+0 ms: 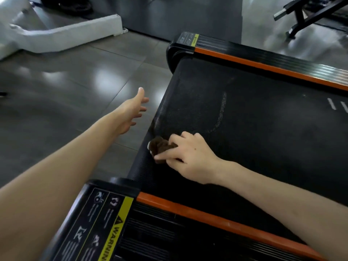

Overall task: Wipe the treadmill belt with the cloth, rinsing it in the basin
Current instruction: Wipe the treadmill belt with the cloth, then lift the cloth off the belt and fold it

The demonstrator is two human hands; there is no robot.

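The black treadmill belt (254, 117) runs from the centre to the right, with faint dusty smears on it. A small dark brown cloth (160, 146) lies bunched on the belt's rear edge. My right hand (188, 157) grips the cloth and presses it on the belt. My left hand (131, 112) hovers over the floor just left of the belt end, with fingers spread and nothing in it. No basin is in view.
Orange-trimmed side rails (263, 66) (207, 215) border the belt, the near one with a yellow warning label (114, 232). Grey floor tiles (66, 95) spread to the left. A white machine base (66, 32) lies at the upper left, a black equipment frame (308, 14) at the upper right.
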